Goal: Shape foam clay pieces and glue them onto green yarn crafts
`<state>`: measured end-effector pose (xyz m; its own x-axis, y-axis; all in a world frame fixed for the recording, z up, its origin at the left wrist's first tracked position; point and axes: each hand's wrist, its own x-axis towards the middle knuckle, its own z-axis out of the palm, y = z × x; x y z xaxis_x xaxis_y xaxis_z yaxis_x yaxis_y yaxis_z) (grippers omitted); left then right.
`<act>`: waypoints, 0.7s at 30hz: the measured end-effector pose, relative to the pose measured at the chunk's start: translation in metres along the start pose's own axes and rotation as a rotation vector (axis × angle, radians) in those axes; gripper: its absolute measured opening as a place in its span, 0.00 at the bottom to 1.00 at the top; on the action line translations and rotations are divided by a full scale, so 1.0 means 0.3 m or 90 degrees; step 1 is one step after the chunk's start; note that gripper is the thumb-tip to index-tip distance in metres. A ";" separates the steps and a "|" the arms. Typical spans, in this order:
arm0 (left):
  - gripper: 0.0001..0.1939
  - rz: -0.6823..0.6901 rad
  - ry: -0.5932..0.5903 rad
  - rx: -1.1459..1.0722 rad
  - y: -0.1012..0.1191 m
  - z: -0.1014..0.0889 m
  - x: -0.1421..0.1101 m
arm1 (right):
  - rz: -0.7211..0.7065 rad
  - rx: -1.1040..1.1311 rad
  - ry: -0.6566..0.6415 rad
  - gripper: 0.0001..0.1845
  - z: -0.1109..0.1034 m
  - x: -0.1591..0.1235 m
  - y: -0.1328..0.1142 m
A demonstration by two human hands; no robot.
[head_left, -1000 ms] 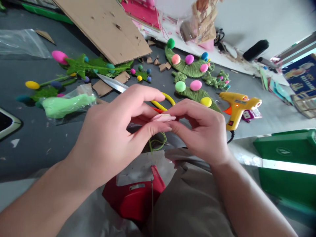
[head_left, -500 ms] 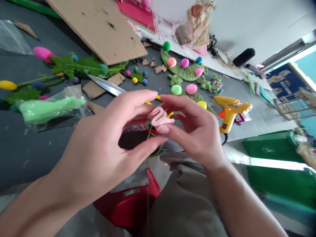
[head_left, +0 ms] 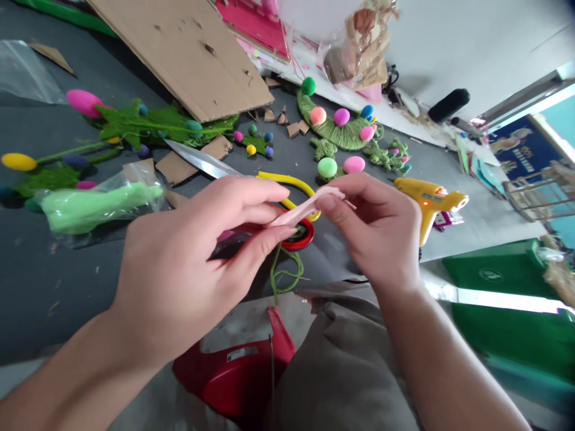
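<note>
A strip of soft, pale pink clay point(head_left: 300, 211) is stretched between my two hands over the table's near edge. My left hand point(head_left: 175, 245) pinches its lower left end between thumb and fingers. At the upper right end, the thumb and fingers of my right hand point(head_left: 381, 236) are closed on a crumpled part of it. Just beneath lie scissors point(head_left: 200, 159), their blade pointing to the far left and the yellow and red handles partly covered by my hands. A loop of green cord point(head_left: 290, 280) hangs by the handles.
Right of my hands lies a yellow glue gun point(head_left: 424, 200), its light glowing. Beyond are a green wrapped crescent point(head_left: 348, 133) with coloured balls and a cardboard sheet point(head_left: 193, 60). Bagged light green clay point(head_left: 101, 206) and green felt pieces point(head_left: 132, 123) lie left. Green bins point(head_left: 494, 269) stand right.
My hands have moved apart, my right hand shifting right. The pink clay has gone from a folded, wavy bunch to a drawn-out strip, and the scissor handles show more.
</note>
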<state>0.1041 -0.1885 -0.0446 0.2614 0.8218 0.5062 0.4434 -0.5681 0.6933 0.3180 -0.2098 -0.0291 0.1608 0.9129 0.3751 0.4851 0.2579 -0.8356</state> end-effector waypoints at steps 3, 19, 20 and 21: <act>0.24 -0.017 0.001 -0.024 -0.012 0.006 -0.008 | 0.015 -0.004 0.033 0.08 -0.017 0.013 0.030; 0.13 0.016 0.027 -0.025 -0.008 0.002 0.006 | -0.011 -0.030 -0.025 0.05 0.028 0.021 0.005; 0.14 0.016 0.028 -0.023 -0.009 0.002 0.004 | -0.003 -0.031 0.008 0.07 0.018 0.033 0.023; 0.16 0.012 0.027 -0.023 -0.011 0.003 0.002 | 0.003 -0.026 0.035 0.09 0.008 0.043 0.038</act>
<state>0.1035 -0.1860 -0.0471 0.2322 0.8084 0.5409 0.4075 -0.5858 0.7006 0.3236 -0.1942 -0.0348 0.2098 0.8947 0.3944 0.5191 0.2399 -0.8203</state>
